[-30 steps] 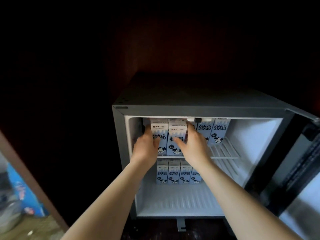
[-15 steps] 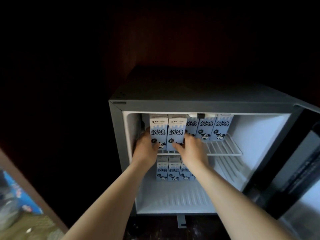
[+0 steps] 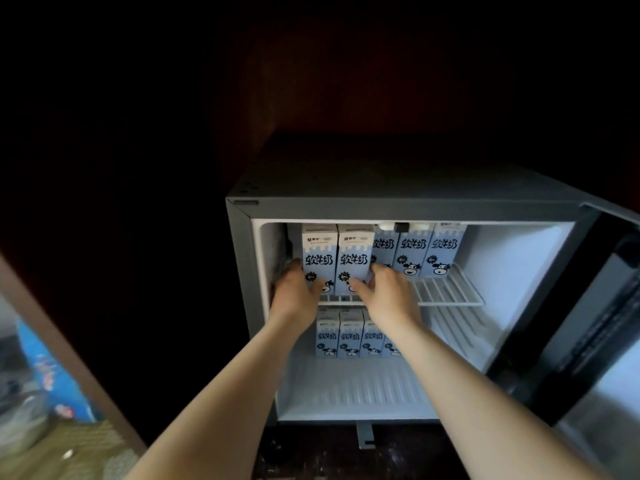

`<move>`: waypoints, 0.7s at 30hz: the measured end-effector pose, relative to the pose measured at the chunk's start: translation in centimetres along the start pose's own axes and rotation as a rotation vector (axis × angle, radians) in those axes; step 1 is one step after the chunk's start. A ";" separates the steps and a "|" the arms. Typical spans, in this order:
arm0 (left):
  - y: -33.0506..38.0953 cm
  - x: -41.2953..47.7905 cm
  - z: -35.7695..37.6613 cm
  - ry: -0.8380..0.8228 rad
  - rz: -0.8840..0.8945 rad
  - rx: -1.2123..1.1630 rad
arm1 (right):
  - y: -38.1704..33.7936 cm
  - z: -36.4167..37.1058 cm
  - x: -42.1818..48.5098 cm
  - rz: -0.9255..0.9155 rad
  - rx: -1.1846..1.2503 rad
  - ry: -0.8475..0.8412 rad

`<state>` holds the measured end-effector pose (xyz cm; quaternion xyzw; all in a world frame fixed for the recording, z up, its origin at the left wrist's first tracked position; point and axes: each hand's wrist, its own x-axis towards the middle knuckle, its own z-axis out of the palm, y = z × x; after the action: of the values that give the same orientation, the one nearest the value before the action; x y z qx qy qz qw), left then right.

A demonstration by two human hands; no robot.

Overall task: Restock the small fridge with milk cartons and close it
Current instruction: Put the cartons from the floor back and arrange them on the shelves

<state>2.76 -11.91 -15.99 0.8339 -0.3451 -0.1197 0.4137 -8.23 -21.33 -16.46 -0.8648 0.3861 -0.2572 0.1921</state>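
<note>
Two milk cartons (image 3: 337, 259), centre frame, front of fridge (image 3: 398, 206) wire shelf (image 3: 446, 292); left hand (image 3: 294, 292) and right hand (image 3: 391, 292) clasp their lower sides; likely stiff, moderately heavy, crushable; grip low flanks.

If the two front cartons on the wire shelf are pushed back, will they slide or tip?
The two front cartons are tall and narrow, so probably tippy. The wire shelf may catch their bases. Both hands, left hand and right hand, press low, which likely helps.

Matt printed paper cartons (image 3: 337, 258), white wire shelf (image 3: 446, 292), grey metal fridge (image 3: 398, 206)
</note>
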 end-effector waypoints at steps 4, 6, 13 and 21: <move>1.1 -1.7 -0.7 -0.036 -0.030 0.006 | -0.3 -2.0 -0.9 0.000 -0.057 -0.014; 1.3 -2.8 -1.2 -0.074 -0.001 0.069 | -0.3 -3.4 -1.9 -0.007 -0.120 -0.051; 3.3 -7.5 -2.5 -0.225 0.153 0.368 | 0.4 -9.3 -6.6 -0.073 -0.358 -0.172; 9.9 -13.4 -0.9 -0.561 0.482 0.489 | 3.5 -18.0 -13.5 -0.037 -0.526 -0.256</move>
<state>-11.36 -6.51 -8.89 0.7381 -0.6469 -0.1563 0.1105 -28.62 -15.60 -8.05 -0.9172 0.3964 -0.0406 0.0039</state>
